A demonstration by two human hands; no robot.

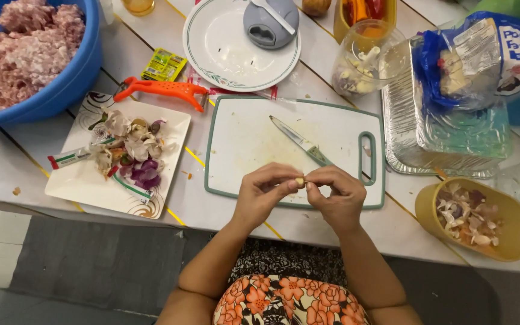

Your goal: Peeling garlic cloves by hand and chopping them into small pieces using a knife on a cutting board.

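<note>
You hold a small pale garlic clove [300,180] between the fingertips of both hands, just above the near edge of a white cutting board [242,144] with a green rim. Your left hand [264,194] pinches the clove from one side, fingers closed narrow around it; your right hand [337,195] meets it from the other side, its fingers also drawn in tight on the clove. The clove looks light, firm and smooth, likely a little slippery once its papery skin loosens, so a pinch at its two ends seems the surest hold.

On the board, just beyond your hands, lies a knife [301,142] with its blade pointing away to the left. Left of the board sits a square white plate [85,180] heaped with onion and garlic skins, and an orange peeler [162,89] lies beyond it. A blue basin [73,78] of minced meat stands at the far left. To your right, a yellow bowl [513,210] holds more skins, near a foil tray [404,114]. A round white plate [212,48] rests farther back on the tabletop [7,168].
</note>
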